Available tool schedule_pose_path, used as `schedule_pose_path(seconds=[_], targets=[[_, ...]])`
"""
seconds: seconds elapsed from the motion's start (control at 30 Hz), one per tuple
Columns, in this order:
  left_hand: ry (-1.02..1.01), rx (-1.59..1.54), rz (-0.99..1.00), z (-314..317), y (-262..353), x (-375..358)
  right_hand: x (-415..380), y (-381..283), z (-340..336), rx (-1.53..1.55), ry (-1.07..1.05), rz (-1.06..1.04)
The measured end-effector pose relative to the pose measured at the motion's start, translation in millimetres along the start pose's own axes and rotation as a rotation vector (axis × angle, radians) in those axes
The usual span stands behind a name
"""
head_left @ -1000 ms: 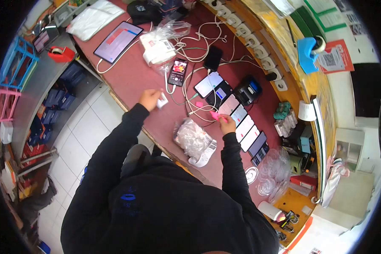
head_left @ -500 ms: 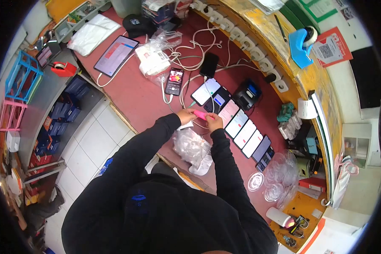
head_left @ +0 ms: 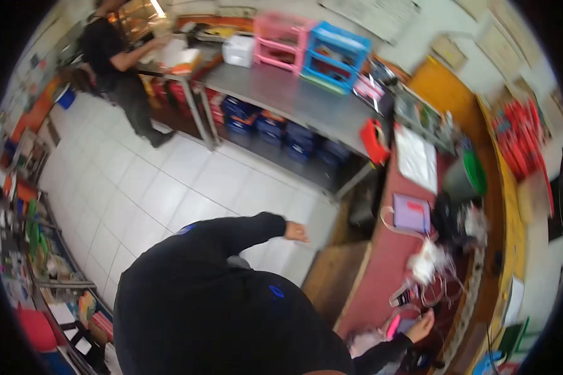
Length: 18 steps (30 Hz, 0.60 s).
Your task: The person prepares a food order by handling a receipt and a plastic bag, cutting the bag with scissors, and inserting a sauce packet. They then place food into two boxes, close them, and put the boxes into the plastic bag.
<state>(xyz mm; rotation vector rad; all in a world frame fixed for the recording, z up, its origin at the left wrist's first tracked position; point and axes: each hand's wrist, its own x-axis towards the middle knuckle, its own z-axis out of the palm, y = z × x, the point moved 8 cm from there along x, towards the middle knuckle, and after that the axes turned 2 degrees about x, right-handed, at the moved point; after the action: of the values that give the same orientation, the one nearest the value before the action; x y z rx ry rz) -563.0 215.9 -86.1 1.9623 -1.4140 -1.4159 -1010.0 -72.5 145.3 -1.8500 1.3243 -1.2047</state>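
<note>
The bright pink thing (head_left: 393,326) is at the near end of the red counter (head_left: 381,256), just beside the right hand (head_left: 422,326), which is over that same end with its fingers partly bent; the blur keeps me from telling whether they grip anything. That forearm, in its black sleeve, reaches out low across the counter's edge. The left hand (head_left: 297,232) is out over the floor, well apart from the counter, its fingers looking loosely curled, though I can't tell if something is in them; its arm stretches sideways from the body. Farther up the counter are a white package (head_left: 424,262), tangled cables (head_left: 441,284) and a tablet (head_left: 411,212). Across the floor from the counter, another person (head_left: 109,56) stands, one arm held forward.
</note>
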Motion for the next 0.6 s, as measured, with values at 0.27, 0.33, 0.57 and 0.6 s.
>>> schedule_pose_path(seconds=[0.27,0.33,0.57,0.6], targets=[[0.773,-0.477,-0.634,-75,-289,-470,-188,-394,426,0.696,-0.819,-0.126],[1.044,-0.59,-0.649,-79,-313,-554,-247,-447,512,0.793,-1.049,-0.146],[1.494,-0.412,-0.444,-70,-401,-702,-394,-580,694,0.915,-1.407,-0.099],[1.494,-0.731,-0.535,-65,-424,-714,-412,-593,721,0.925,-1.406,-0.1]])
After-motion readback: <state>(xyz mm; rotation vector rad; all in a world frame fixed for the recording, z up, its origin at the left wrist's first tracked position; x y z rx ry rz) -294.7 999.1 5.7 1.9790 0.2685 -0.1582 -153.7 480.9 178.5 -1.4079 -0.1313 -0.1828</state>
